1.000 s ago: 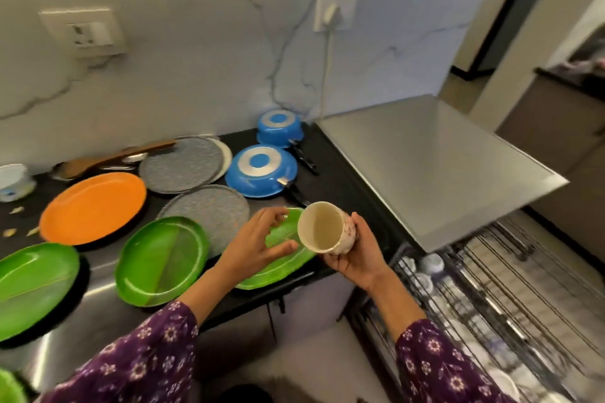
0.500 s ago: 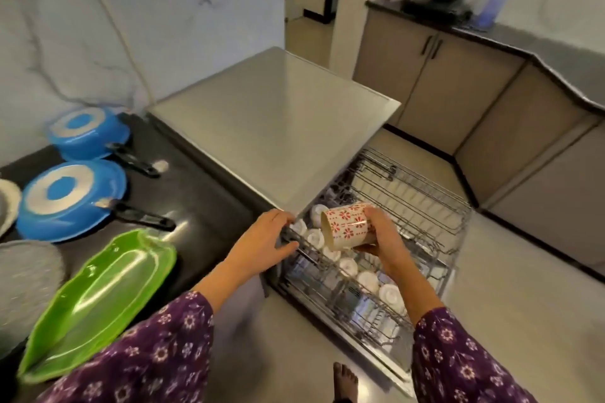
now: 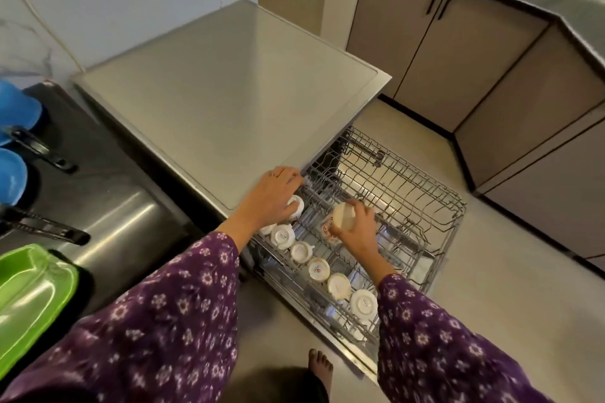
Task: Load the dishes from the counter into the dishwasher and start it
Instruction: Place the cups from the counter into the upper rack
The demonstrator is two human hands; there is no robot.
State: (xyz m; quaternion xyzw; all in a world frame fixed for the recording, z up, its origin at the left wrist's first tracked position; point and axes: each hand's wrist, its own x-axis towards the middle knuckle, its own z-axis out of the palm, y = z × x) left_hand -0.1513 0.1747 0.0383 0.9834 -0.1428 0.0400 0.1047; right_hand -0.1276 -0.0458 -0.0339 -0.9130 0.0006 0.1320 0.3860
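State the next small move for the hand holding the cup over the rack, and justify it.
Probably lower the cup onto the rack and release. The right hand holds it base-up over bare wire, beside the row of inverted cups.

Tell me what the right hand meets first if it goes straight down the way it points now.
Probably the wire rack. The right hand holds the floral cup upside down over the rack's tines, so the cup's mouth would touch there first. Depth is unclear.
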